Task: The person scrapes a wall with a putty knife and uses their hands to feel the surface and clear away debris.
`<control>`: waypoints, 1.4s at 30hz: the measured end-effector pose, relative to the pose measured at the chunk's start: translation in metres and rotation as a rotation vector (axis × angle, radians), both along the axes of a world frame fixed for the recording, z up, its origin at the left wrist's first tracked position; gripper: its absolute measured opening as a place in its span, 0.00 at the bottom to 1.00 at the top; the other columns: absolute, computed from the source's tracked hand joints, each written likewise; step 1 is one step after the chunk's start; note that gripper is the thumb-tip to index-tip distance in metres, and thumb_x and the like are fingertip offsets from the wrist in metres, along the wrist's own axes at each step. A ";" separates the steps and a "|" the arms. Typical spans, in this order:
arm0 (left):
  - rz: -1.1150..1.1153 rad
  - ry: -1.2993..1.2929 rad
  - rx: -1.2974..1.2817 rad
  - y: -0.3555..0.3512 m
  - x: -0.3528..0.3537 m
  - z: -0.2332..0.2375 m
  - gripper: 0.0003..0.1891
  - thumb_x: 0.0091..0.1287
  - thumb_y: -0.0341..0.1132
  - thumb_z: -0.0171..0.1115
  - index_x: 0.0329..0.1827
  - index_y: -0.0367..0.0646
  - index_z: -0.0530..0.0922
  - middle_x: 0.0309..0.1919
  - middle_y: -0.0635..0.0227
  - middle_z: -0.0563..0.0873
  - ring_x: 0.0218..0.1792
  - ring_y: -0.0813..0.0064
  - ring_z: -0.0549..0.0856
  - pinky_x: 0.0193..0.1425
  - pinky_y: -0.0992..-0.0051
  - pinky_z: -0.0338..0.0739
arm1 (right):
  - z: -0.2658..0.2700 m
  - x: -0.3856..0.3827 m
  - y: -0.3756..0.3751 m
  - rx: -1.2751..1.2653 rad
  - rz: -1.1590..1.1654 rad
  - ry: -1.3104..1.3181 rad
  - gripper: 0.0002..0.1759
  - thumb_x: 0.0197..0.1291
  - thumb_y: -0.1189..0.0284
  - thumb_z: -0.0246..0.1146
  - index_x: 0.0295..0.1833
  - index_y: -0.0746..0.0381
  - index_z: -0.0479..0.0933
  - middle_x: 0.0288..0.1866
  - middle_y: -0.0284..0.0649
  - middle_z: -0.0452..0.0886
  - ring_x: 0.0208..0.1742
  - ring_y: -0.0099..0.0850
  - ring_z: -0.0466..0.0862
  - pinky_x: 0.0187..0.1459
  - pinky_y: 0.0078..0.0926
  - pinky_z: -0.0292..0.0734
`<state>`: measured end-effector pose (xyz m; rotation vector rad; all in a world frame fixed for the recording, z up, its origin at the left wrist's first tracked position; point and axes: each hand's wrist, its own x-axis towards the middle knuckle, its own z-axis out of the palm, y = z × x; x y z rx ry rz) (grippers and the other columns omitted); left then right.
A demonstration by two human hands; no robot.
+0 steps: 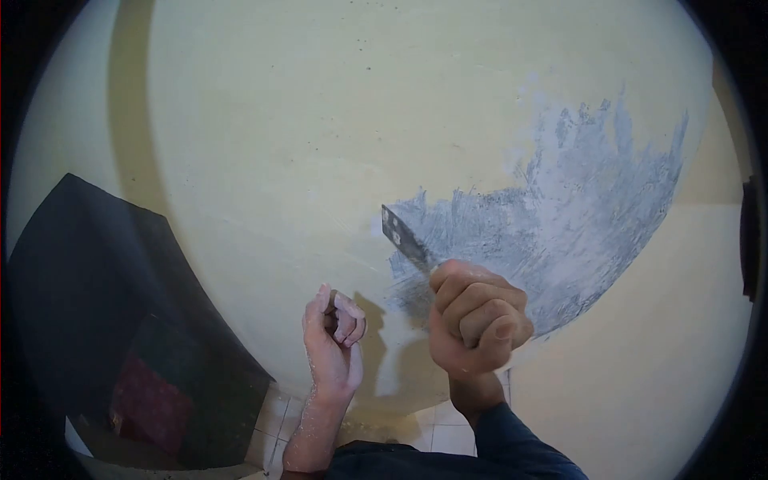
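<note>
My right hand (480, 316) is closed round the handle of a putty knife (406, 238), whose flat, spotted blade points up and left in front of the wall. Whether the blade touches the wall I cannot tell. Behind it, a grey-white patch of filler (560, 216) spreads over the cream wall (264, 144). To the left, my left hand (336, 320) is raised with its fingers curled in, dusted with white powder. What those fingers hold, if anything, is hidden.
A large dark panel or cover (96, 264) stands at the left, with a red patterned thing (152, 404) low beside it. Pale floor tiles (454, 437) show at the bottom. A dark object (750, 240) is at the far right edge.
</note>
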<state>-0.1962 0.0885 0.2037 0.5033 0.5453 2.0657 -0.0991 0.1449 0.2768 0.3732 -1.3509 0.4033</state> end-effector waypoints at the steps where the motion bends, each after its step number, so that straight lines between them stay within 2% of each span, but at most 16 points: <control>1: -0.013 0.005 0.000 0.001 0.000 -0.001 0.23 0.75 0.46 0.45 0.21 0.44 0.72 0.12 0.80 0.57 0.14 0.84 0.55 0.21 0.79 0.50 | 0.003 0.001 -0.009 -0.040 0.004 -0.032 0.26 0.70 0.66 0.45 0.15 0.55 0.53 0.09 0.32 0.55 0.10 0.25 0.52 0.16 0.27 0.51; 4: -0.047 0.034 -0.015 -0.003 -0.002 -0.003 0.24 0.76 0.45 0.45 0.21 0.44 0.73 0.12 0.80 0.56 0.14 0.84 0.55 0.21 0.80 0.50 | 0.004 0.010 -0.022 -0.001 0.088 0.076 0.27 0.71 0.67 0.44 0.15 0.56 0.53 0.09 0.33 0.55 0.10 0.26 0.53 0.16 0.28 0.53; 7: 0.031 -0.034 -0.038 0.002 -0.005 -0.004 0.23 0.75 0.45 0.45 0.21 0.43 0.73 0.12 0.80 0.57 0.14 0.84 0.55 0.21 0.80 0.51 | -0.005 -0.005 0.001 -0.003 -0.006 -0.013 0.26 0.70 0.68 0.45 0.15 0.55 0.53 0.09 0.32 0.55 0.10 0.24 0.54 0.16 0.28 0.55; 10: -0.021 -0.030 -0.021 0.001 -0.005 -0.006 0.23 0.76 0.45 0.45 0.22 0.43 0.72 0.12 0.80 0.57 0.14 0.84 0.55 0.21 0.79 0.51 | 0.001 0.006 -0.019 -0.037 -0.057 -0.032 0.25 0.68 0.70 0.46 0.15 0.55 0.53 0.09 0.31 0.55 0.10 0.24 0.55 0.16 0.29 0.57; 12: -0.009 -0.006 -0.021 0.005 -0.010 -0.008 0.23 0.75 0.45 0.45 0.22 0.44 0.72 0.12 0.80 0.57 0.14 0.84 0.55 0.21 0.79 0.50 | -0.004 0.005 -0.014 -0.094 -0.260 -0.035 0.25 0.67 0.70 0.47 0.15 0.55 0.53 0.09 0.32 0.55 0.10 0.24 0.54 0.16 0.29 0.57; 14: -0.022 -0.032 -0.017 0.001 -0.009 -0.013 0.22 0.75 0.44 0.46 0.23 0.43 0.72 0.13 0.78 0.59 0.14 0.84 0.55 0.20 0.79 0.51 | -0.008 0.006 -0.016 -0.125 -0.249 -0.051 0.24 0.67 0.70 0.47 0.15 0.55 0.53 0.09 0.32 0.55 0.10 0.24 0.54 0.16 0.29 0.57; 16: -0.041 -0.090 0.050 0.004 -0.010 -0.012 0.20 0.75 0.41 0.48 0.24 0.40 0.72 0.14 0.75 0.63 0.16 0.84 0.57 0.20 0.80 0.52 | -0.002 0.001 -0.011 -0.075 -0.007 -0.059 0.25 0.67 0.70 0.46 0.15 0.55 0.53 0.09 0.32 0.56 0.10 0.24 0.54 0.16 0.29 0.57; 18: -0.050 -0.071 0.055 -0.001 -0.010 -0.014 0.20 0.75 0.41 0.48 0.25 0.40 0.72 0.14 0.75 0.63 0.16 0.84 0.57 0.20 0.80 0.51 | -0.005 0.009 -0.019 -0.047 -0.075 -0.005 0.25 0.68 0.70 0.46 0.15 0.55 0.53 0.09 0.32 0.56 0.10 0.25 0.54 0.16 0.29 0.56; 28: 0.003 -0.106 0.035 -0.002 -0.007 -0.007 0.20 0.76 0.42 0.48 0.25 0.42 0.70 0.14 0.76 0.58 0.16 0.84 0.57 0.20 0.80 0.52 | -0.008 0.003 -0.002 -0.018 0.014 -0.019 0.27 0.70 0.67 0.46 0.14 0.56 0.53 0.08 0.32 0.56 0.09 0.25 0.53 0.16 0.27 0.53; 30: 0.014 -0.096 0.039 -0.004 -0.003 -0.009 0.20 0.76 0.42 0.47 0.25 0.42 0.70 0.14 0.76 0.58 0.16 0.84 0.57 0.20 0.80 0.51 | -0.007 0.025 -0.014 -0.018 0.001 -0.142 0.26 0.69 0.72 0.46 0.13 0.59 0.56 0.10 0.35 0.62 0.10 0.27 0.61 0.17 0.30 0.63; 32: 0.014 -0.082 0.063 0.000 -0.005 -0.006 0.20 0.76 0.42 0.47 0.25 0.42 0.69 0.14 0.76 0.58 0.16 0.84 0.57 0.20 0.80 0.51 | -0.006 0.021 -0.009 -0.001 -0.008 -0.126 0.26 0.69 0.72 0.46 0.13 0.60 0.56 0.11 0.36 0.62 0.10 0.28 0.61 0.17 0.31 0.63; 34: 0.003 -0.080 0.059 -0.006 -0.003 -0.008 0.19 0.76 0.42 0.47 0.25 0.42 0.69 0.14 0.76 0.58 0.16 0.84 0.57 0.20 0.80 0.52 | -0.015 0.002 0.001 -0.015 -0.012 0.011 0.27 0.70 0.69 0.45 0.14 0.57 0.52 0.09 0.33 0.56 0.10 0.26 0.54 0.17 0.30 0.54; 36: 0.019 -0.028 0.035 -0.004 0.000 -0.007 0.20 0.75 0.44 0.46 0.24 0.46 0.70 0.13 0.78 0.57 0.15 0.84 0.56 0.21 0.79 0.50 | -0.012 0.020 -0.017 -0.097 -0.048 -0.142 0.27 0.70 0.69 0.46 0.15 0.57 0.52 0.09 0.34 0.57 0.11 0.26 0.55 0.18 0.29 0.55; 38: 0.028 -0.005 0.027 -0.003 -0.001 -0.004 0.20 0.75 0.46 0.46 0.24 0.47 0.71 0.12 0.79 0.57 0.14 0.84 0.55 0.21 0.79 0.50 | -0.011 0.021 -0.015 -0.046 -0.061 -0.157 0.24 0.68 0.73 0.46 0.15 0.60 0.55 0.12 0.35 0.60 0.12 0.28 0.60 0.18 0.30 0.60; 40: 0.037 -0.036 0.021 -0.008 0.001 -0.007 0.21 0.75 0.46 0.46 0.24 0.46 0.72 0.12 0.79 0.58 0.14 0.84 0.55 0.21 0.79 0.50 | -0.015 0.012 0.004 0.124 -0.044 -0.057 0.21 0.64 0.79 0.46 0.15 0.63 0.61 0.15 0.38 0.67 0.14 0.30 0.70 0.18 0.30 0.70; 42: 0.026 -0.016 0.024 -0.004 0.003 -0.008 0.21 0.75 0.46 0.46 0.24 0.45 0.72 0.12 0.79 0.58 0.14 0.85 0.55 0.21 0.80 0.50 | -0.009 0.012 -0.008 0.023 -0.017 -0.084 0.24 0.68 0.73 0.46 0.15 0.59 0.55 0.12 0.35 0.61 0.12 0.28 0.61 0.18 0.30 0.61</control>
